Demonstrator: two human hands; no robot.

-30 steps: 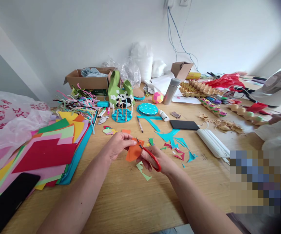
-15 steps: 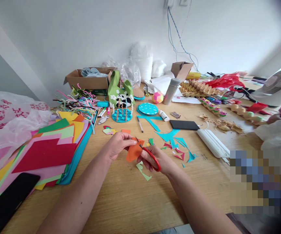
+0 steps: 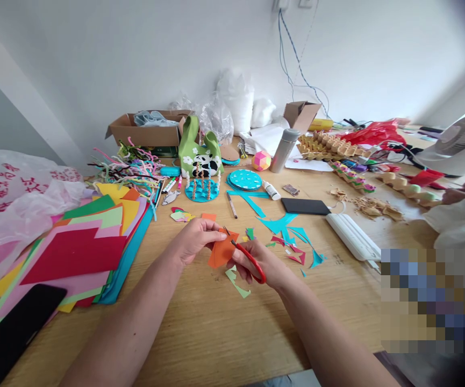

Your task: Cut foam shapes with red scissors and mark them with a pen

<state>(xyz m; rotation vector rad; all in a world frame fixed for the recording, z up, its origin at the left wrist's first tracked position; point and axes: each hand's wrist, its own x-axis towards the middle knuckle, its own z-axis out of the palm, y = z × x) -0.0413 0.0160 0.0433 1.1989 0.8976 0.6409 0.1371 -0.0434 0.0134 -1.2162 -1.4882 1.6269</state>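
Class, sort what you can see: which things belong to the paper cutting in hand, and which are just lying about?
Seem to belong:
- orange paper, held in the left hand
- red scissors, held in the right hand

Probably just lying about:
- panda bag
- grey bottle
- pink and yellow ball
- white fan

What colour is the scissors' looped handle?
The scissors' looped handle is bright red, clearest in the head view.
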